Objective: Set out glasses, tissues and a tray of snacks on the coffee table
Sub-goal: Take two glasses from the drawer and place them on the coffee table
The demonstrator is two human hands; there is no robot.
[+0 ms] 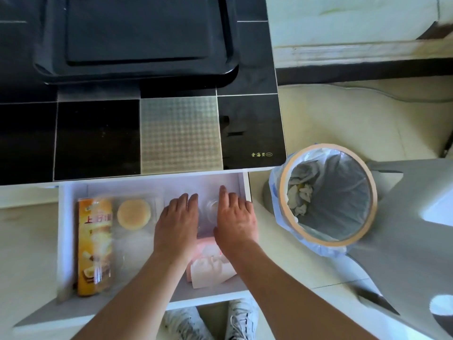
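Open drawer [241,182]: left hand [177,224], right hand [236,223], each grip flat, holding nothing.

Both hands cover the clear glasses [212,207] – black tray [137,38] cut off above

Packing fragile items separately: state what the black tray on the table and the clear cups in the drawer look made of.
Black rectangular tray: probably glossy plastic or lacquer, going by rim highlights. Clear cups between the hands: transparent, glass or plastic, too blurred to tell.
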